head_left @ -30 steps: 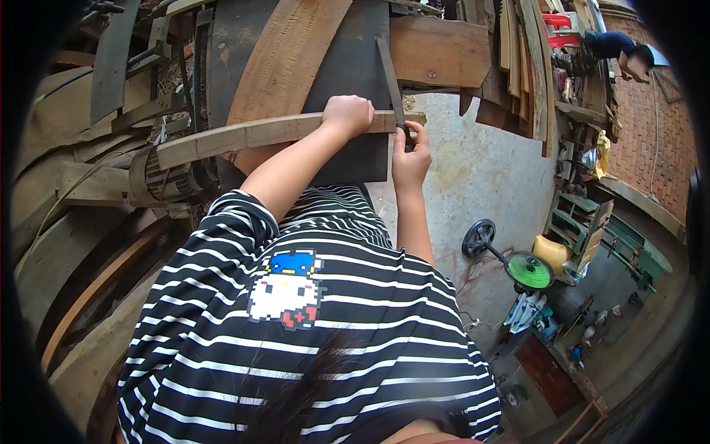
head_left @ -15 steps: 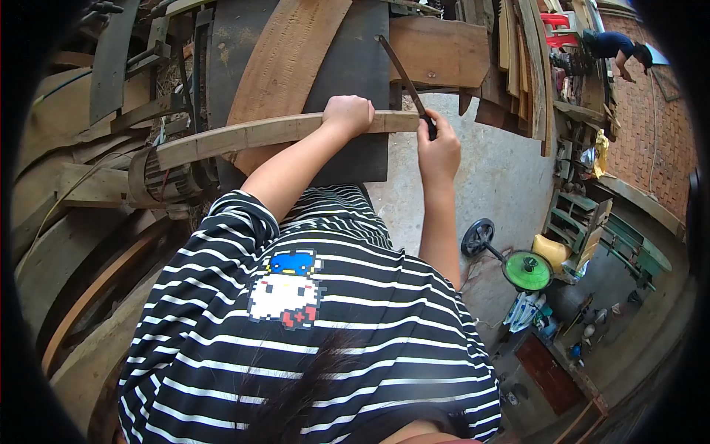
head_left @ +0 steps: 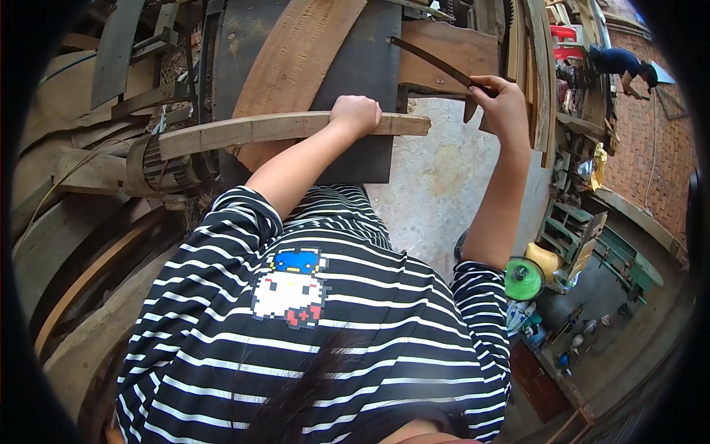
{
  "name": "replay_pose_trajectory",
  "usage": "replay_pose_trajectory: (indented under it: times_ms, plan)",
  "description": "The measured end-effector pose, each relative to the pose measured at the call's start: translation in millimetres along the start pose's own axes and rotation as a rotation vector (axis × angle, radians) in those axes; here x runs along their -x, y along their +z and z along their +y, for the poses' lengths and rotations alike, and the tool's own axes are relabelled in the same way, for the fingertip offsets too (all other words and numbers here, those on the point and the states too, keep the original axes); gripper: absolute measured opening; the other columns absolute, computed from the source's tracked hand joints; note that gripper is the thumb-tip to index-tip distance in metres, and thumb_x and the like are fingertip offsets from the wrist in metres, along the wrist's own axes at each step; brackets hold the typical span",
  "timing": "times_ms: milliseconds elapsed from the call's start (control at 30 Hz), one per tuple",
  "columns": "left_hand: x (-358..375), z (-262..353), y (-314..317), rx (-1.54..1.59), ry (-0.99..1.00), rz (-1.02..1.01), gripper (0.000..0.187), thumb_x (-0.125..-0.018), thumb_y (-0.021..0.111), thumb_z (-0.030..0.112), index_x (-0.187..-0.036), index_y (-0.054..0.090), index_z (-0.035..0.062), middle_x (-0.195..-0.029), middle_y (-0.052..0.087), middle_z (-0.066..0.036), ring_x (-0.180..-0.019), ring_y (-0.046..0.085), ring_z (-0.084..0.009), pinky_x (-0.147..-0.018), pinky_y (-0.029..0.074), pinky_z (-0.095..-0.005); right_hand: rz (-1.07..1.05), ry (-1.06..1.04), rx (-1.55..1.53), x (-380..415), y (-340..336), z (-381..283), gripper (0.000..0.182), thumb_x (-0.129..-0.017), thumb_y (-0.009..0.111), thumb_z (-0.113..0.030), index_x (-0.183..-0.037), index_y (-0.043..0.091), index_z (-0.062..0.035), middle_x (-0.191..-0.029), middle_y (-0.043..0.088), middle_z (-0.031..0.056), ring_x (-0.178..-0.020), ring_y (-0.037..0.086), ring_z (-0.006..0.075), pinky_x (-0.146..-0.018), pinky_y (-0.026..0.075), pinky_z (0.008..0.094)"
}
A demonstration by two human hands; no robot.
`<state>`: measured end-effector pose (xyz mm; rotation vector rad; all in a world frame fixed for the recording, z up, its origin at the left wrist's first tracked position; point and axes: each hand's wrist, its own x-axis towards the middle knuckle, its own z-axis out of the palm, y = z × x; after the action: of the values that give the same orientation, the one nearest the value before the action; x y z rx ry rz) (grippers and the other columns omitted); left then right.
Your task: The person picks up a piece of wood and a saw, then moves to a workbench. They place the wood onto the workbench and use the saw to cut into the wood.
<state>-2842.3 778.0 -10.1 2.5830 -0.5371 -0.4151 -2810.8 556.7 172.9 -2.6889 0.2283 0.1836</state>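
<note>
My left hand [head_left: 356, 116] is wrapped round a long, slightly curved wooden bar [head_left: 274, 127] that lies across a dark board [head_left: 347, 74]. My right hand [head_left: 500, 102] grips the handle end of a long, thin, dark tool [head_left: 433, 59], a blade or file. The tool slants up and left, its far tip over the dark board's edge, apart from the bar's right end. A wide brown plank [head_left: 296, 52] rests on the dark board beyond the bar.
A motor-like ribbed part [head_left: 155, 164] sits at the bar's left end. Curved timber [head_left: 96, 288] is stacked at the left. Upright planks [head_left: 538, 66] stand at the right. A green fan [head_left: 523, 278] is at lower right; another person [head_left: 621, 63] bends over farther off.
My right hand has moved right and away from the bar's end, taking the dark tool with it. The tool now slants more flatly. My left hand still grips the bar.
</note>
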Motion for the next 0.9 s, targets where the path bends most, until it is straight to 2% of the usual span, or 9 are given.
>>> replay_pose_trajectory:
  times_ms: [100,333,400,467,533,567,700,800,900]
  plan:
    - [-1,-2,2,0.007,0.008,0.010,0.042,-0.089,0.045,0.027,-0.062,0.069,0.0050,-0.065,0.066,-0.016,-0.061,0.067,-0.0305,-0.060,0.054,-0.0411,-0.105,0.014,-0.151,-17,-11,8,0.024,-0.078,0.070,-0.014,-0.098,0.070,0.0008,-0.075,0.067,0.0065,-0.065,0.060,0.0102,-0.059,0.047,0.0266]
    - [0,0,-1,0.017,0.002,0.003,0.041,-0.089,0.046,0.027,-0.061,0.068,0.0052,-0.064,0.066,-0.016,-0.060,0.067,-0.0302,-0.058,0.054,-0.0408,-0.165,0.147,-0.282,-30,-10,54,0.024,-0.078,0.071,-0.010,-0.099,0.071,0.0004,-0.083,0.068,0.0062,-0.074,0.060,0.0099,-0.069,0.046,0.0236]
    - [0,0,-1,0.014,-0.004,0.000,0.041,-0.088,0.047,0.027,-0.061,0.068,0.0054,-0.064,0.066,-0.016,-0.060,0.067,-0.0300,-0.058,0.054,-0.0406,-0.187,0.302,-0.426,-25,-4,68,0.023,-0.077,0.072,-0.011,-0.099,0.072,-0.0009,-0.084,0.069,0.0049,-0.075,0.061,0.0100,-0.071,0.047,0.0238]
    - [0,1,-1,0.010,-0.002,-0.003,0.041,-0.088,0.047,0.027,-0.061,0.068,0.0056,-0.064,0.066,-0.016,-0.060,0.067,-0.0298,-0.058,0.054,-0.0404,-0.192,0.310,-0.516,-24,9,86,0.023,-0.077,0.074,-0.012,-0.098,0.072,-0.0018,-0.083,0.068,0.0034,-0.071,0.058,0.0087,-0.064,0.045,0.0228]
    - [0,1,-1,-0.007,0.001,0.006,0.041,-0.089,0.047,0.027,-0.061,0.068,0.0057,-0.064,0.066,-0.016,-0.060,0.067,-0.0294,-0.058,0.054,-0.0400,-0.342,0.229,-0.424,-18,25,75,0.023,-0.077,0.074,-0.012,-0.096,0.072,-0.0017,-0.078,0.067,0.0014,-0.063,0.052,0.0060,-0.055,0.039,0.0214]
    - [0,1,-1,-0.008,0.002,0.001,0.041,-0.089,0.047,0.027,-0.061,0.068,0.0057,-0.064,0.066,-0.016,-0.060,0.067,-0.0294,-0.058,0.054,-0.0400,-0.351,0.309,-0.405,-14,32,64,0.022,-0.076,0.075,-0.013,-0.095,0.072,-0.0026,-0.074,0.065,-0.0010,-0.056,0.044,0.0039,-0.049,0.032,0.0216]
    - [-1,1,0,-0.012,-0.004,0.002,0.041,-0.088,0.047,0.028,-0.061,0.068,0.0058,-0.064,0.066,-0.015,-0.060,0.067,-0.0293,-0.058,0.054,-0.0395,-0.204,0.316,-0.622,2,73,54,0.023,-0.078,0.075,-0.017,-0.097,0.072,-0.0045,-0.065,0.057,-0.0066,-0.052,0.037,0.0014,-0.045,0.026,0.0199]
    - [0,-1,-2,-0.017,-0.001,0.003,0.041,-0.088,0.047,0.027,-0.060,0.068,0.0060,-0.064,0.066,-0.016,-0.059,0.067,-0.0292,-0.057,0.054,-0.0396,-0.068,0.331,-0.729,22,89,56,0.023,-0.083,0.071,-0.019,-0.101,0.069,-0.0033,-0.065,0.052,-0.0066,-0.054,0.038,0.0020,-0.047,0.026,0.0203]
    - [-1,1,-1,-0.024,0.013,0.001,0.041,-0.089,0.047,0.027,-0.060,0.068,0.0061,-0.063,0.066,-0.016,-0.059,0.067,-0.0294,-0.056,0.054,-0.0396,0.025,0.306,-0.656,50,99,64,0.024,-0.087,0.068,-0.020,-0.104,0.067,-0.0025,-0.066,0.050,-0.0055,-0.058,0.039,0.0033,-0.051,0.029,0.0216]
